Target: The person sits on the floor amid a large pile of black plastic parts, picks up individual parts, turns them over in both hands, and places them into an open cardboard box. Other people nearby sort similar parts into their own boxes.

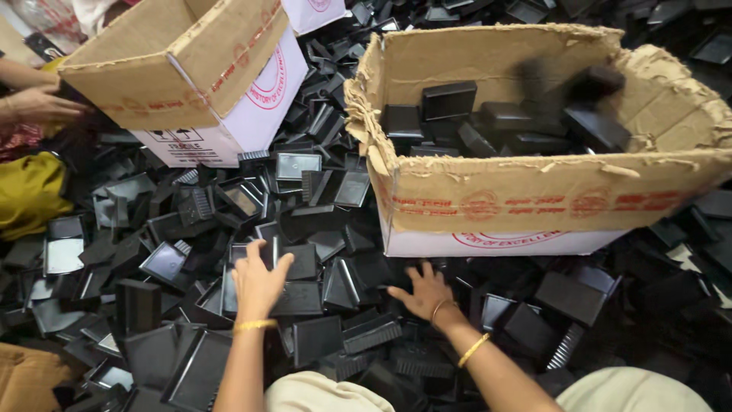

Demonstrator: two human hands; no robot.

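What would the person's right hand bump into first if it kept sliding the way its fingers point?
Probably the white lower wall of the torn cardboard box; the right hand points up toward it over black plastic parts, though depth is unclear.

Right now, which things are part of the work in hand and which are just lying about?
In hand:
- left hand and right hand, both flat on the pile of black plastic parts
- torn open carton just ahead, holding the same black parts

Lying about:
- tilted second carton
- another person's hand at far left
- yellow cloth
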